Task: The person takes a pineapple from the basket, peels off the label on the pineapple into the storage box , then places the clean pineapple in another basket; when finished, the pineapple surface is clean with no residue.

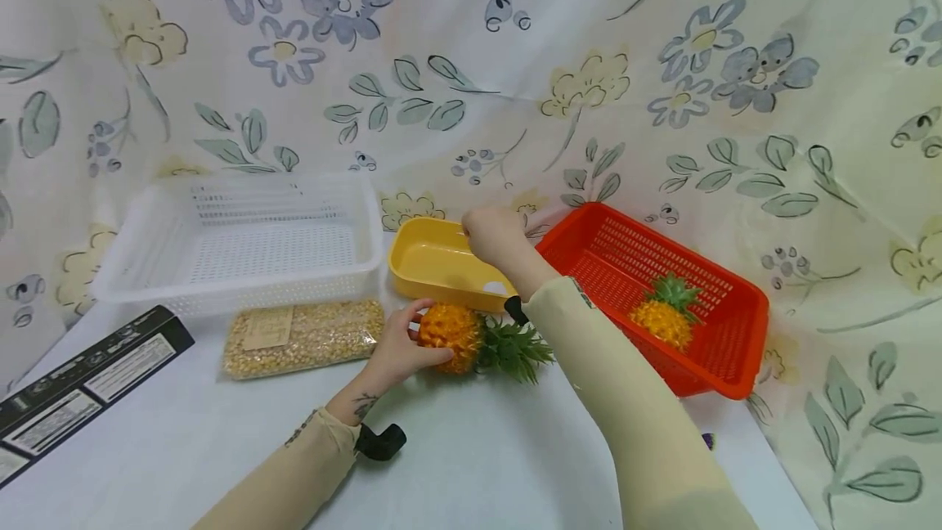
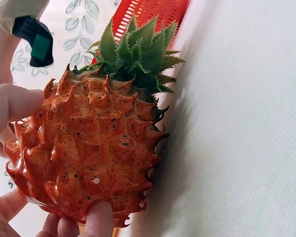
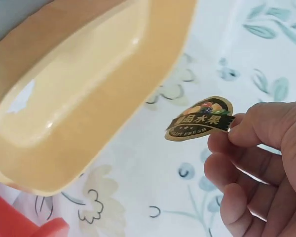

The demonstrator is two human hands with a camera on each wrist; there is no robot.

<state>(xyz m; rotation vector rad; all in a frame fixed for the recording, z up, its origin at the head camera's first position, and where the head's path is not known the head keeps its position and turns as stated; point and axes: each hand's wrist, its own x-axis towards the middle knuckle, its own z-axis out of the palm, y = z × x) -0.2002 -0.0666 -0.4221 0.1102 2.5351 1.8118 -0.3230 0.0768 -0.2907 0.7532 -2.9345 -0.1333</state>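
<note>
My left hand (image 1: pixel 401 343) grips an orange toy-like pineapple (image 1: pixel 452 339) by its body, with the green crown pointing right along the table. In the left wrist view the thumb and fingertips lie around the spiky pineapple (image 2: pixel 89 148). Above the yellow basin (image 1: pixel 434 262) is my right hand (image 1: pixel 500 237). The right wrist view shows that hand (image 3: pixel 266 158) pinching a black and gold fruit sticker (image 3: pixel 201 118) between thumb and forefinger, beside the basin's outer wall. A white scrap (image 3: pixel 22 98) lies inside the basin.
A red basket (image 1: pixel 736 325) at right holds a smaller pineapple (image 1: pixel 662 322). On the left stand a white basket (image 1: pixel 272 280), a bag of corn kernels (image 1: pixel 316 335) and a long black box (image 1: pixel 88 387). Floral cloth (image 1: pixel 456 47) hangs behind.
</note>
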